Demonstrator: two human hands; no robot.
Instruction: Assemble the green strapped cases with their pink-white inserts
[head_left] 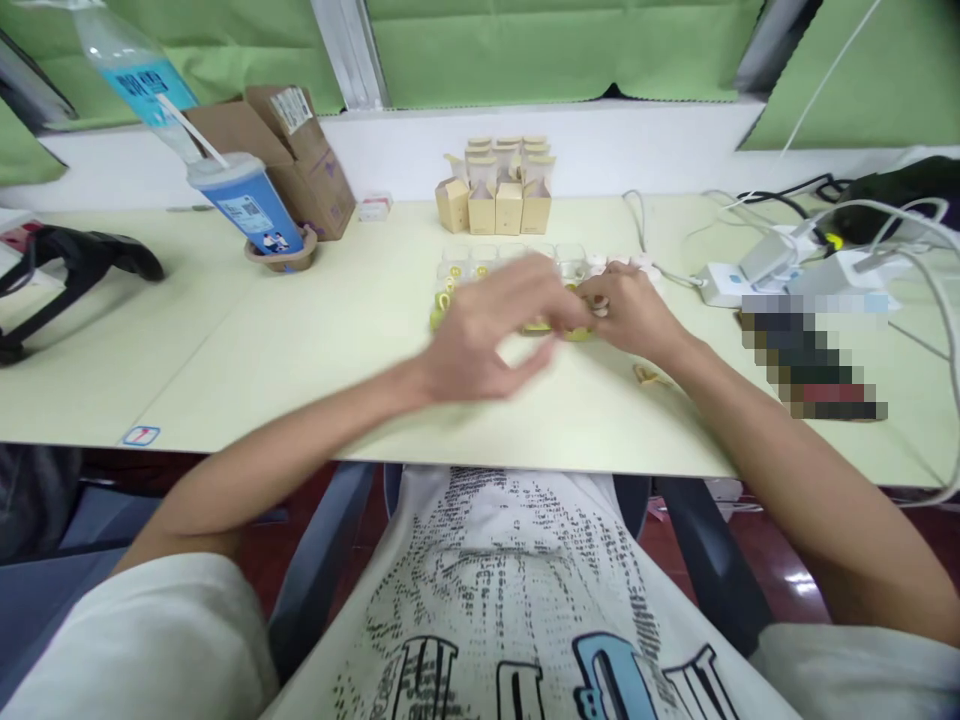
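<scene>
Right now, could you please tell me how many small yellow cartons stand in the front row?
4, side by side on the table: leftmost carton, second, third, rightmost; more partly hidden behind.

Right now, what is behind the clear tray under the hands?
Small tan cartons stand behind the clear tray, flaps open. Their insides are hidden. The left hand and right hand cover the tray's near half.

Pale tabletop [300, 350], busy at the back
On it: small yellow cartons [499, 200], cardboard box [300, 150], blue cup [251, 205], clear trays [480, 260], power strip [721, 284].
</scene>
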